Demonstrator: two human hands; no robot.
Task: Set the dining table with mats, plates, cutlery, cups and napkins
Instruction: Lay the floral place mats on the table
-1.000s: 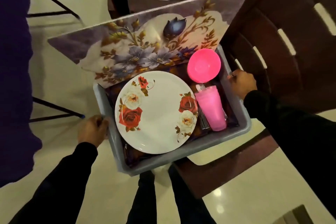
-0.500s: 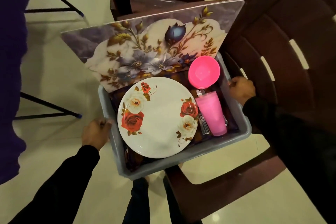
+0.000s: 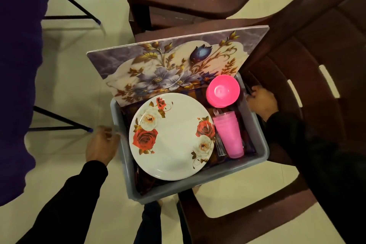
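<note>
A person carries a grey rectangular plastic tub (image 3: 200, 180) by its two short sides, seen from above. The left hand (image 3: 101, 144) grips the left rim with curled fingers; the right hand (image 3: 261, 101) grips the right rim. Compared with the views of a second earlier, the tub has drifted rightward and nearer over a dark brown plastic chair (image 3: 297, 85), and the purple cloth-covered table edge (image 3: 19, 65) has widened at the left: the load is judged to be in transit, with nothing yet laid out.

Contents, near to far: a white round plate printed with red and cream roses (image 3: 172, 136) lies flat in the left part of the tub, over a dark patterned cloth (image 3: 144, 182), possibly the napkins. Just right of it lies steel cutlery (image 3: 219, 144), then a stack of pale pink plastic cups (image 3: 229, 134) on its side. Beyond the cups sits a stack of bright pink plastic bowls (image 3: 222, 91). At the far wall, stiff floral place mats in lilac and gold (image 3: 174, 67) stand tilted, overhanging the rim on both sides.
</note>
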